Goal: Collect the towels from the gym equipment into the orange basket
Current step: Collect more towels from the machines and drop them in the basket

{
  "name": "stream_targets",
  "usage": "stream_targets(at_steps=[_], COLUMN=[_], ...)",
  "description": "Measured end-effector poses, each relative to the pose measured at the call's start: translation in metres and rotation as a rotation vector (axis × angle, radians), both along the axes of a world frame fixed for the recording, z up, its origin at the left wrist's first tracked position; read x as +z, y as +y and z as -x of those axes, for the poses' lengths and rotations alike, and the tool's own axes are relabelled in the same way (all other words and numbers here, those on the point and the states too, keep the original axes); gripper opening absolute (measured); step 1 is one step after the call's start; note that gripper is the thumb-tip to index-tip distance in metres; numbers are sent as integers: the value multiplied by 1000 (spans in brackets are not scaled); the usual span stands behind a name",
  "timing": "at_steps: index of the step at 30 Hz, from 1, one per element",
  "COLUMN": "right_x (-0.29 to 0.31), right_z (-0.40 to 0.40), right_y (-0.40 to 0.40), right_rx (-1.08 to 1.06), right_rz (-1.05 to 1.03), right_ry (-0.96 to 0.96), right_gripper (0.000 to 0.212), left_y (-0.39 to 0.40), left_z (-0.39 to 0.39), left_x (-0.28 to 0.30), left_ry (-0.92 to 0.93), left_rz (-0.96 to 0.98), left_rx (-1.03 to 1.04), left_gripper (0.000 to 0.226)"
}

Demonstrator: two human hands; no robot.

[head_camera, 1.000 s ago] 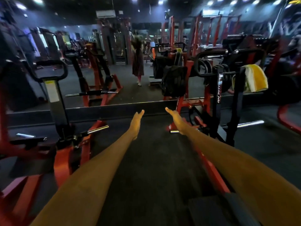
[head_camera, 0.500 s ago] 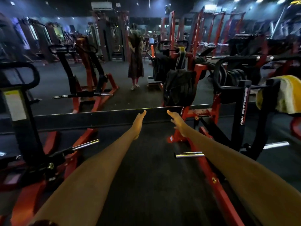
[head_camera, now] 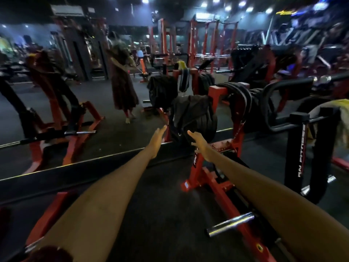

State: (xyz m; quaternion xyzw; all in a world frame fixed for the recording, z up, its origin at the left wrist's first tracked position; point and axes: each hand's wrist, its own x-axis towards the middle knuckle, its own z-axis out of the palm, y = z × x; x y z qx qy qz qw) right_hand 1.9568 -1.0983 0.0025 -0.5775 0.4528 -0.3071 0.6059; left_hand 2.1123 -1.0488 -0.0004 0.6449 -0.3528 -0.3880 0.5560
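Left hand: my left hand [head_camera: 157, 140] is stretched forward with fingers straight and apart, the grip holding nothing.
Right hand: my right hand [head_camera: 201, 143] is likewise extended, fingers spread, the grip empty, in front of the dark garment draped over black weight plates [head_camera: 190, 114].
Towel: the yellow and white cloth towel [head_camera: 338, 118] hangs over the black upright frame with white lettering [head_camera: 304, 152] at the far right edge, well apart from both hands and partly cut off by the picture border.
Second towel: a small yellow cloth [head_camera: 181, 64] sits on red equipment further back; too blurred to confirm as a towel.
Basket: no orange basket is in view.
Change: over the last second the red steel plate-loaded machine [head_camera: 213, 178] and the towel's frame have grown larger and slid rightward, so I have walked nearer while the towel drifted to the margin.
Meaning: I judge the approach underway but no towel collected; I would turn right to bring the towel within reach.
Mirror: the wall mirror [head_camera: 79, 103] reflects a standing person.
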Motion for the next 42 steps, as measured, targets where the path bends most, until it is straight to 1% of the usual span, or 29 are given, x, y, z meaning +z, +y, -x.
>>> stream_targets(at_steps=[2, 3, 4, 5, 6, 7, 8, 9, 10, 12, 14, 16, 18, 20, 21, 22, 23, 25, 27, 30, 31, 33, 34, 35, 37, 39, 41, 42], right_x=[-3, -4, -7, -8, -10, -13, -15, -15, -15, -18, -21, -27, -27, -33, -43, -53, -69, -90, -96, -92, -89, -79, -75, -71, -66, -60, -55, -53], right_z=[-10, -17, -22, -27, -33, -39, -47, -55, -64, -82, -101, -120, -134, -147, -153, -156, -160, -165, -170, -171, -171, -175, -179, -183, -195, -207, -214, -214], right_y=[-29, -49, -67, -86, -108, -130, -158, -183, -208, -257, -307, -349, -379, -409, -421, -427, -436, -438, -441, -461, -469, -486, -495, -503, -521, -536, -547, -552], right_rx=[-21, -32, -42, -57, -69, -83, -92, -98, -106, -120, -132, -130, -121, -120, -115, -104, -94, -133, -217, -284, -309, -400, -438, -449, -418, -400, -399, -400], right_rz=[-1, 11, 24, 39, 47, 54, 75, 98, 110, 122, 132, 177, 230, 219, 216, 254, 347, 613, 775, 852, 837, 719, 657, 613, 536, 477, 482, 508], right_ry=[24, 28, 35, 39, 39, 39, 30, 19, 4, 5, 16, 50, 58, 80, 133, 248, 412, 695, 760, 750, 736, 650, 607, 607, 705, 814, 899, 940], right_gripper=[64, 61, 58, 55, 53, 52, 50, 50, 52, 62, 64, 59, 53, 47, 46, 45, 44, 44, 38, 28, 28, 28, 31, 38, 61, 83, 93, 93], left_y=[-37, -62, -89, -124, -162, -189, -202, -199, -209, -247, -297, -344, -375, -409, -426, -438, -455, -477, -498, -527, -535, -546, -548, -548, -551, -552, -550, -550], left_z=[-3, -7, -13, -26, -40, -48, -47, -37, -37, -47, -63, -79, -87, -97, -104, -111, -117, -127, -136, -147, -148, -149, -149, -148, -151, -156, -156, -156], left_x=[4, 0, -10, -33, -53, -61, -54, -33, -24, -21, -19, -18, -13, -18, -26, -33, -41, -51, -57, -58, -57, -55, -57, -60, -66, -68, -67, -67], left_ry=[-33, -39, -69, -88, -91, -70, -50, -46, -54, -85, -113, -233, -421, -613, -729, -854, -969, -1109, -1194, -1186, -1172, -1204, -1240, -1273, -1269, -1225, -1205, -1196], left_rz=[-10, -11, -30, -51, -57, -52, -51, -24, 2, -14, -46, -76, -62, -105, -162, -198, -220, -224, -163, -71, -63, -80, -93, -92, -54, -24, 0, 14], left_rx=[-62, -105, -140, -162, -183, -205, -222, -222, -225, -258, -283, -321, -307, -314, -343, -379, -419, -462, -456, -422, -382, -304, -289, -283, -276, -274, -268, -264], left_gripper=[63, 70, 82, 93, 95, 88, 80, 75, 73, 75, 79, 77, 71, 70, 70, 69, 68, 64, 57, 43, 41, 44, 49, 55, 67, 76, 86, 90])
